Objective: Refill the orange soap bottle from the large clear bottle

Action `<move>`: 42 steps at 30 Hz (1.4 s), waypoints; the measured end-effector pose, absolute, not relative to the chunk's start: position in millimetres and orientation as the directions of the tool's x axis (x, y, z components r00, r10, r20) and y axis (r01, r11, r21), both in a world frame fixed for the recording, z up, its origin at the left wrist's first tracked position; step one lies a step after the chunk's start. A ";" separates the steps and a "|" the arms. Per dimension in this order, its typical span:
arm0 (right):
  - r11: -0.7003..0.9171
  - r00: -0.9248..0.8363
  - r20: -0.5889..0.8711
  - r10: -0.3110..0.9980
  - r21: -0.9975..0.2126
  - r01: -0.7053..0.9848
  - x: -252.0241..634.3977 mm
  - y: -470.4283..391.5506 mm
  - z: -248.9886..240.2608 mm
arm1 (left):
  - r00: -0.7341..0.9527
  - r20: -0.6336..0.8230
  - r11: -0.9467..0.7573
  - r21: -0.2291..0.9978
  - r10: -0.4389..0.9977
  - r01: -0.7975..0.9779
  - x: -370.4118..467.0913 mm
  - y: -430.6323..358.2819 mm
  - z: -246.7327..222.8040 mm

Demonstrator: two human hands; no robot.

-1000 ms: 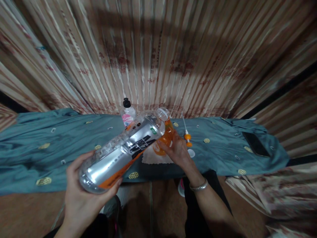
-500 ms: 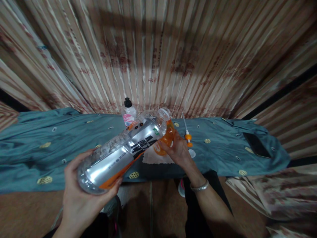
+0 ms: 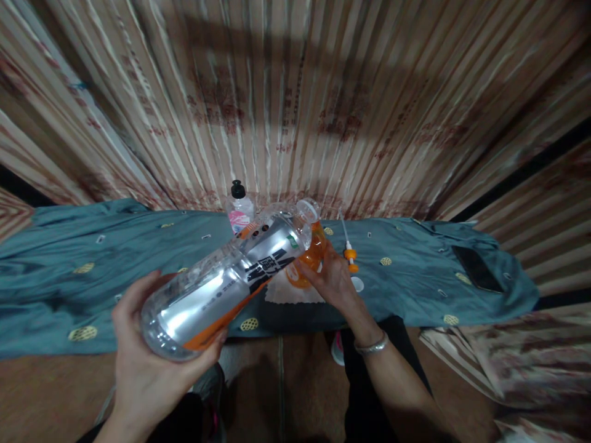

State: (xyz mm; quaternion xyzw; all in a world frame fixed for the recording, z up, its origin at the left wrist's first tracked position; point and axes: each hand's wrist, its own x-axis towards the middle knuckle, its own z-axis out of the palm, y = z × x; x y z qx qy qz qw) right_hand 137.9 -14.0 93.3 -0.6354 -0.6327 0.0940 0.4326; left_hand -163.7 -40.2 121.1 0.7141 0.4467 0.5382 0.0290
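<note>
My left hand [image 3: 157,363] is wrapped round the base of a large clear plastic bottle [image 3: 217,289] with a silver and orange label. The bottle is tilted, its mouth toward the upper right, over an orange bottle [image 3: 315,245]. My right hand [image 3: 335,277] grips the orange bottle, which stands on a white cloth or tissue [image 3: 290,294]. Where the two mouths meet is partly hidden by the large bottle, so I cannot tell if they touch. An orange pump head [image 3: 351,255] with a white tube lies to the right, near a white round cap [image 3: 357,283].
A clear bottle with a black cap and pink label [image 3: 240,212] stands behind the large bottle. A dark phone [image 3: 478,269] lies at the right on the teal patterned cloth [image 3: 410,295]. Striped curtains [image 3: 286,111] hang right behind the covered surface.
The base of the large bottle and my left hand have shifted slightly to the left. My right hand keeps its hold on the orange bottle in nearly the same place.
</note>
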 end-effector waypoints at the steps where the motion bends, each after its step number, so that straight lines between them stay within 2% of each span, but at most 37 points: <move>1: 0.182 0.179 0.429 0.885 -0.674 0.716 138.1 -14.1 93.9 | 0.022 0.744 -0.601 0.521 0.668 0.606 -163.4 -39.6 121.1; 27: 0.198 0.180 0.432 0.884 -0.692 0.694 140.6 -13.3 90.5 | 0.053 0.759 -0.608 0.476 0.649 0.636 -162.7 -35.1 122.7; 42: 0.141 0.196 0.392 0.899 -0.682 0.717 139.7 -13.9 94.4 | 0.043 0.751 -0.584 0.475 0.659 0.659 -162.2 -36.5 125.7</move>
